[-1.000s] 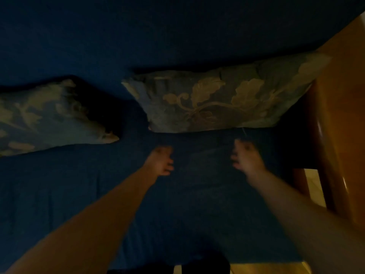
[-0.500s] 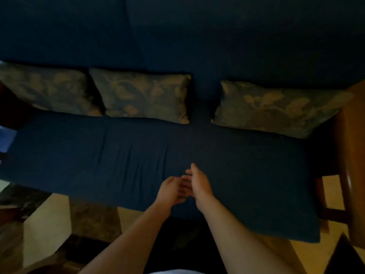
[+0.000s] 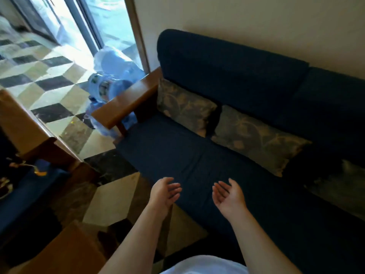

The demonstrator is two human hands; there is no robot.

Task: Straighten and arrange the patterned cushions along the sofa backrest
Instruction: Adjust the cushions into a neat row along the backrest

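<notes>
A dark blue sofa (image 3: 177, 155) runs from the upper middle to the lower right. Three grey-green cushions with a tan leaf pattern lean against its backrest (image 3: 227, 72): one (image 3: 184, 106) by the wooden armrest (image 3: 126, 101), a second (image 3: 258, 139) right beside it, and a third (image 3: 335, 184) in shadow at the right edge, partly cut off. My left hand (image 3: 165, 192) and my right hand (image 3: 229, 196) hover over the seat's front edge, palms turned inward, fingers apart, holding nothing. Both are well short of the cushions.
Large blue water bottles (image 3: 106, 84) stand on the checkered floor (image 3: 49, 84) left of the armrest, by a glass door (image 3: 110, 22). A wooden table (image 3: 23, 127) and another blue seat (image 3: 29, 190) are at the left. A cream wall (image 3: 256, 22) is behind the sofa.
The view has swung left and pulled back, showing the sofa's left end and the doorway. My hands, touching half a second ago, have parted and now face each other.
</notes>
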